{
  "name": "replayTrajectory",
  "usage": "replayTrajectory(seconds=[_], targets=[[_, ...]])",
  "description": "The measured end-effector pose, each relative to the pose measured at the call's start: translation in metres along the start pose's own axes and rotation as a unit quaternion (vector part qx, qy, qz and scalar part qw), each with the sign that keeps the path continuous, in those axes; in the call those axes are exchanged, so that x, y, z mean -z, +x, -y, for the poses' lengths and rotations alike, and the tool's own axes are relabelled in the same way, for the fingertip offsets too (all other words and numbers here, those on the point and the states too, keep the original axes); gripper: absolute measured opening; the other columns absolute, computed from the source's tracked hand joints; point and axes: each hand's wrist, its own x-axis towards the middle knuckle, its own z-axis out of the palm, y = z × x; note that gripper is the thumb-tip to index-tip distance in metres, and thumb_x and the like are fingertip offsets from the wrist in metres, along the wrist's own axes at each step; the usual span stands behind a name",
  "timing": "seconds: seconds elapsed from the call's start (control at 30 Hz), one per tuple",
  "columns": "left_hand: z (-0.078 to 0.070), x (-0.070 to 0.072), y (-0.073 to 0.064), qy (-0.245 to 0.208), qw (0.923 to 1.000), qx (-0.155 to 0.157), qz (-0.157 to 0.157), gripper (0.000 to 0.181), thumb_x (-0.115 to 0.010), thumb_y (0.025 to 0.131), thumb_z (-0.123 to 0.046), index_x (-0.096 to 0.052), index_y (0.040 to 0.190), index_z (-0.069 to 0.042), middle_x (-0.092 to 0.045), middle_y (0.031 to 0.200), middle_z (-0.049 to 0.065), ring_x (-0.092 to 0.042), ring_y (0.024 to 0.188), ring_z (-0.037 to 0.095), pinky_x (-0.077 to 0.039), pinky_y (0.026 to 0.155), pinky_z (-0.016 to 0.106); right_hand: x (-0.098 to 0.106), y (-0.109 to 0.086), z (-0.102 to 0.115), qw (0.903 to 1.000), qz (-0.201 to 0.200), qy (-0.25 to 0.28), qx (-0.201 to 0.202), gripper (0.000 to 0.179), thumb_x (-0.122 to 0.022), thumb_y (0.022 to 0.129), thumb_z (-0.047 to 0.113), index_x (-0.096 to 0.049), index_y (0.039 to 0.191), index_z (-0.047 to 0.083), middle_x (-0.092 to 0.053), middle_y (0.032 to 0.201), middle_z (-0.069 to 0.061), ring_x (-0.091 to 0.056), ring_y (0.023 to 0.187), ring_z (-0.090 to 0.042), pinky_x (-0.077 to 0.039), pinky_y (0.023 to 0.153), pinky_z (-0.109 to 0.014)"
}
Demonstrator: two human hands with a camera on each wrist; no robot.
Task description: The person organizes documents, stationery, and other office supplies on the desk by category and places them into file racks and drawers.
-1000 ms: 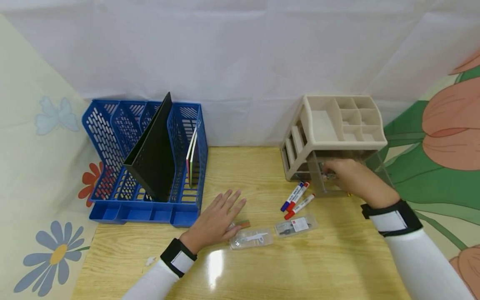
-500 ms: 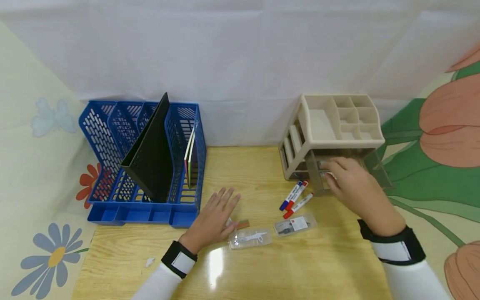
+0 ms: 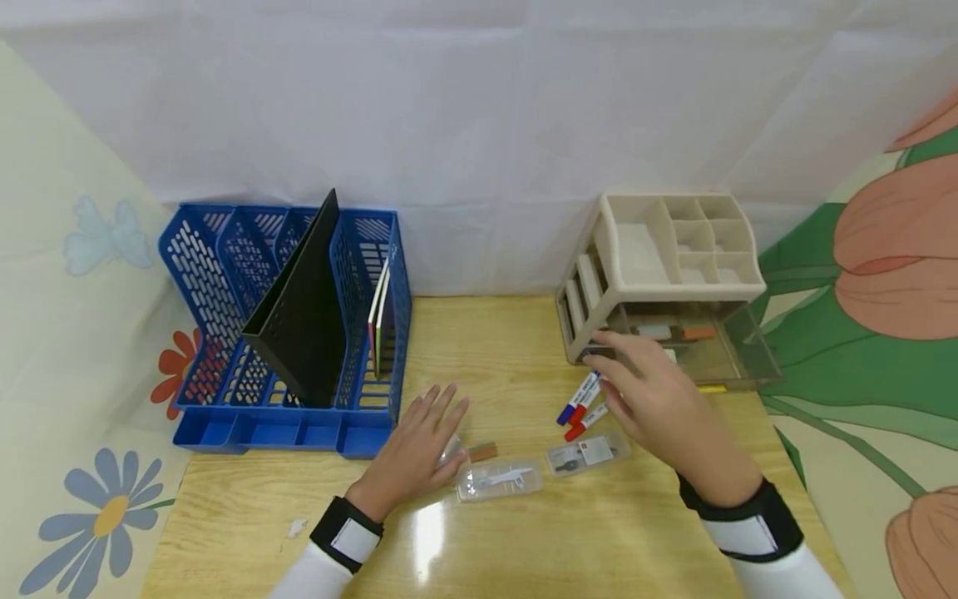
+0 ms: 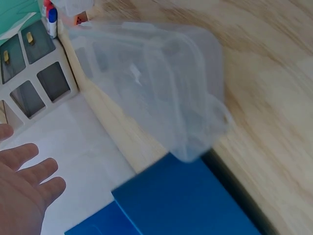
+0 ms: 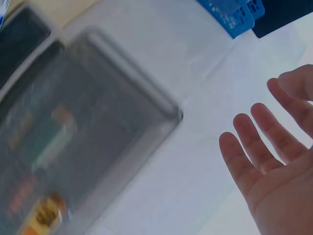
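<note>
My left hand (image 3: pixel 412 453) lies low over the table with straight, spread fingers. Just right of its thumb are a clear plastic case (image 3: pixel 499 479) with white pieces inside and a small orange-brown block (image 3: pixel 482 452). Part of another clear item shows beside the thumb. My right hand (image 3: pixel 659 408) hovers at the front left corner of the pulled-out clear drawer (image 3: pixel 722 358), fingers loosely extended and holding nothing. It partly covers the red and blue markers (image 3: pixel 578 403). Inside the drawer are a whitish block (image 3: pixel 653 332) and an orange block (image 3: pixel 698 333).
A beige desk organizer (image 3: pixel 684 293) stands at the back right. At the left is a blue file rack (image 3: pixel 284 406) with a black folder (image 3: pixel 307 333) and thin booklets (image 3: pixel 380 320). Another clear case (image 3: pixel 587 453) lies below the markers. A white scrap (image 3: pixel 297 527) sits front left.
My right hand has come out of the drawer and moved left to its front corner, uncovering the things inside. My left hand has shifted slightly toward the lower left.
</note>
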Motion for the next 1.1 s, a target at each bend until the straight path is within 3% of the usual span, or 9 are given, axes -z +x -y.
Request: replayTrajectory(seconds=[0.17,0.27,0.33,0.5,0.7,0.9,1.1], targets=[[0.003,0.006,-0.008,0.009,1.0000,0.000,-0.003,0.075,-0.061,0.089,-0.043,-0.037,0.149,-0.007,-0.036,0.154,0.022,-0.034,0.138,0.041,-0.034,0.112,0.056,-0.027,-0.004,0.009,0.9988,0.033,0.037,0.000,0.028,-0.055,0.093,0.013,-0.067,0.113,-0.002,-0.059,0.126,-0.024,-0.054,0.113,-0.038,-0.053,0.085,-0.051],[0.005,0.008,-0.013,0.018,0.9998,-0.003,-0.001,0.074,-0.060,0.089,-0.044,-0.038,0.148,-0.006,-0.037,0.153,0.023,-0.036,0.137,0.042,-0.034,0.111,0.056,-0.050,-0.008,0.014,0.9976,0.052,0.045,-0.005,0.037,-0.067,0.081,0.005,-0.066,0.118,0.001,-0.058,0.129,-0.023,-0.055,0.114,-0.037,-0.055,0.085,-0.050],[0.006,0.008,-0.016,0.021,0.9997,-0.008,-0.003,0.074,-0.061,0.088,-0.043,-0.040,0.147,-0.005,-0.038,0.152,0.024,-0.038,0.135,0.043,-0.037,0.109,0.056,-0.064,-0.011,0.016,0.9964,0.073,0.040,-0.016,0.042,-0.070,0.079,0.005,-0.064,0.121,0.003,-0.057,0.132,-0.022,-0.054,0.115,-0.037,-0.054,0.088,-0.049],[0.007,0.007,-0.022,0.032,0.9992,-0.024,-0.001,0.073,-0.063,0.086,-0.041,-0.043,0.146,-0.005,-0.041,0.149,0.026,-0.040,0.133,0.044,-0.042,0.104,0.057,-0.092,-0.017,0.022,0.9907,0.124,0.043,-0.037,0.047,-0.073,0.079,0.005,-0.062,0.125,0.005,-0.054,0.136,-0.021,-0.052,0.119,-0.036,-0.054,0.091,-0.047],[0.007,0.011,-0.028,0.041,0.9986,-0.019,0.027,0.070,-0.061,0.088,-0.040,-0.042,0.146,-0.006,-0.040,0.151,0.024,-0.037,0.136,0.042,-0.041,0.106,0.056,-0.123,-0.023,0.035,0.9795,0.180,0.076,-0.047,0.050,-0.079,0.076,0.008,-0.064,0.123,0.012,-0.054,0.138,-0.017,-0.054,0.118,-0.033,-0.054,0.091,-0.046],[0.010,0.010,-0.030,0.046,0.9985,-0.019,0.022,0.071,-0.062,0.087,-0.041,-0.044,0.145,-0.006,-0.041,0.150,0.024,-0.038,0.136,0.042,-0.041,0.106,0.056,-0.154,-0.028,0.051,0.9668,0.229,0.105,-0.040,0.033,-0.078,0.076,0.009,-0.072,0.108,0.013,-0.064,0.124,-0.011,-0.059,0.108,-0.026,-0.056,0.087,-0.039],[0.009,0.008,-0.033,0.041,0.9987,-0.017,0.026,0.073,-0.062,0.086,-0.042,-0.042,0.146,-0.005,-0.041,0.150,0.023,-0.036,0.136,0.043,-0.040,0.107,0.056,-0.169,-0.025,0.064,0.9613,0.247,0.121,-0.019,0.023,-0.077,0.079,0.014,-0.074,0.102,0.013,-0.069,0.111,-0.006,-0.061,0.096,-0.020,-0.057,0.082,-0.034]])
